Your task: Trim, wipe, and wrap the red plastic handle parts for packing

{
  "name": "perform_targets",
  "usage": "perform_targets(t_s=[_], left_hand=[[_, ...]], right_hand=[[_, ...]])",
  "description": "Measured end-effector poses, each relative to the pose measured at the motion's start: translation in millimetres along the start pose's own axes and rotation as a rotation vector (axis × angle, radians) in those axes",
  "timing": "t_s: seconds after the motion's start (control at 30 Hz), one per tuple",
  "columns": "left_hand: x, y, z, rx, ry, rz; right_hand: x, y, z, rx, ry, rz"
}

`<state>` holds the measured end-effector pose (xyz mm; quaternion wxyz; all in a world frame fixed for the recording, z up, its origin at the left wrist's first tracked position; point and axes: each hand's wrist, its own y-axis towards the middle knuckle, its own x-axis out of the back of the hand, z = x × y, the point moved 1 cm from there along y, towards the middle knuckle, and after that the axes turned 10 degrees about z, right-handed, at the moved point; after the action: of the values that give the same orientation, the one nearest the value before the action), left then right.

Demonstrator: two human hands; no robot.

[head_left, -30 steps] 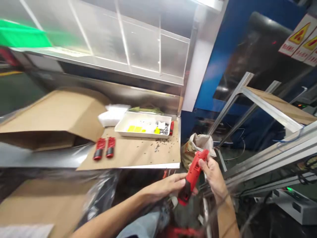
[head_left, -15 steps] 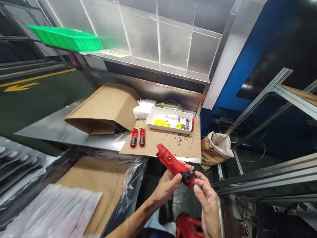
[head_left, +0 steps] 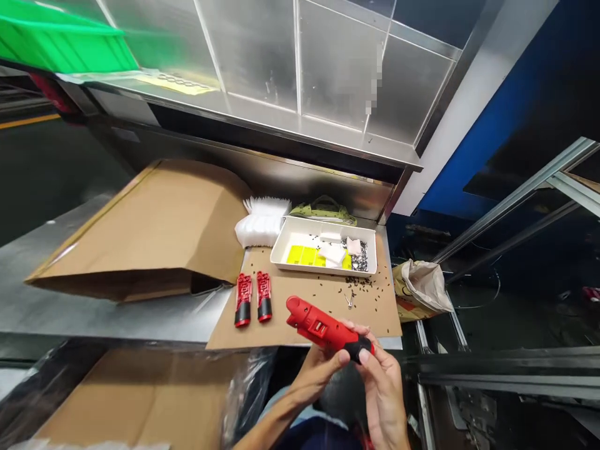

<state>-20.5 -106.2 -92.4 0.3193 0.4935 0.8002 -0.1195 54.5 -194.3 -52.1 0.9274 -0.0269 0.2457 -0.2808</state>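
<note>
Snugly, left hand (head_left: pixel 319 370) and right hand (head_left: pixel 382 394) grip a red power tool (head_left: pixel 323 329).

A factory assembly workshop: a stainless steel counter (head_left: pixel 94 312) carries a white tray (head_left: pixel 323 270) of small black screws (head_left: pixel 360 262), beneath a green plastic crate (head_left: pixel 60 47). Aluminium extrusion framing (head_left: pixel 510 197) stands alongside, and a yellow lane line (head_left: pixel 28 122) marks the dark painted floor (head_left: pixel 56 175).

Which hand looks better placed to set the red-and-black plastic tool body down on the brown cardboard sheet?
Probably the left hand: it cradles the red-and-black plastic tool body from beneath, close to the brown cardboard sheet. The right hand only rests fingertips on its black end.
</note>
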Motion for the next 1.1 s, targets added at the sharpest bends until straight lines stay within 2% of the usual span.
perform_targets(t_s=[0.1,0.27,0.47,0.6,0.73,0.87,1.1], left_hand=[[28.8,15,-14,0.030,0.038,0.003],[69.8,37,-38,0.055,0.097,-0.073],[103.1,58,-63,0.008,0.052,-0.146],[120.0,66,-70,-0.015,0.069,-0.175],[127.9,74,-74,-0.030,0.077,-0.169],[127.0,82,-79,-0.044,0.078,-0.136],[121.9,87,-85,-0.009,0.186,-0.121]], right_hand=[[-19,29,-6,-0.012,0.032,0.010],[-49,72,-14,-0.063,0.089,0.038],[-70,113,-29,-0.074,0.012,-0.022],[-81,131,-31,-0.066,-0.042,0.007],[-87,143,-30,-0.063,-0.057,-0.020],[-88,151,-31,-0.071,-0.076,-0.063],[-69,159,-45,-0.070,-0.120,-0.018]])
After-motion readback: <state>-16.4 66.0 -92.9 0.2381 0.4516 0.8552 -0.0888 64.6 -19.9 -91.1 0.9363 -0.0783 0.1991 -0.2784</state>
